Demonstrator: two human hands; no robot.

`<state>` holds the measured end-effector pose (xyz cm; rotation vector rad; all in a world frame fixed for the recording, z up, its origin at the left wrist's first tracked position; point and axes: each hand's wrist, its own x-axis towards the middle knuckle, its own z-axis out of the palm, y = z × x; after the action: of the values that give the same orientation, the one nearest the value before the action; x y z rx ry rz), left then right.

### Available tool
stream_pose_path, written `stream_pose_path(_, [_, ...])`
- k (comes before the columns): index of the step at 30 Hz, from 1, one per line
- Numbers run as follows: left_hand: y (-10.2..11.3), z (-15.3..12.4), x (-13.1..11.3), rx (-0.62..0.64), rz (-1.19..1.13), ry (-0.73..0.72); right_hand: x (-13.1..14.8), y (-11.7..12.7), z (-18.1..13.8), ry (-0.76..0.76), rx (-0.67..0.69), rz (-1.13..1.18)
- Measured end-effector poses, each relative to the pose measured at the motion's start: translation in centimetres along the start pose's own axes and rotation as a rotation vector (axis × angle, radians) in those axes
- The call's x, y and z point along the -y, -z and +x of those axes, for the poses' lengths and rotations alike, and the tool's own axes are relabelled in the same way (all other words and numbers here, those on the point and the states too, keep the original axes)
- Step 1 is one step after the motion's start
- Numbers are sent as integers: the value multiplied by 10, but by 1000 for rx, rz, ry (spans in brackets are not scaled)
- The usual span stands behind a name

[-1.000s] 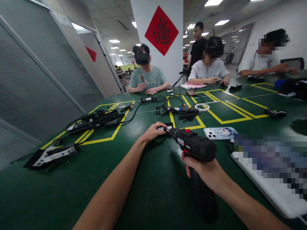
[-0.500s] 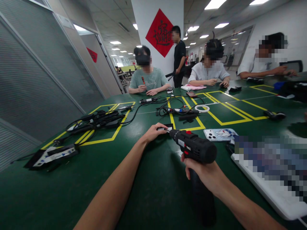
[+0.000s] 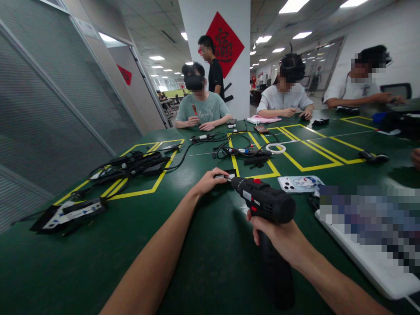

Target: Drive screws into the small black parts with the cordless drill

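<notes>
My right hand [image 3: 274,232] is wrapped round the grip of a black cordless drill [image 3: 264,199] with red buttons. The drill points forward and left, its chuck beside my left fingertips. My left hand [image 3: 211,181] is closed on a small black piece with a pale inner face [image 3: 232,173], resting on the green table [image 3: 210,245]. The bit's tip meets this piece close to my fingers; the exact contact point is too small to make out.
Tangled black cables [image 3: 141,162] lie at the left, near a black-and-white part [image 3: 72,214]. More cables and a white ring [image 3: 275,148] are ahead. A phone [image 3: 300,183] and a white-edged device [image 3: 361,262] lie at the right. Several people sit across the table.
The standing person in black behind the table has moved left, past the red sign. My hands and the drill hold almost the same place.
</notes>
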<state>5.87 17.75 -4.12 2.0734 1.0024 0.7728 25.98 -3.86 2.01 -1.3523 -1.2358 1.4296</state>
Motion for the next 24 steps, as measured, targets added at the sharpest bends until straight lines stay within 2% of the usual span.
stream_pose_path(12, [0, 0, 3, 12, -4, -3, 4, -2, -2, -20, -5, -33])
stream_pose_path(18, [0, -1, 2, 8, -2, -7, 3, -3, -2, 19, -3, -1])
stream_pose_path(24, [0, 0, 1, 10, 1, -11, 0, -3, -1, -13, -20, -67])
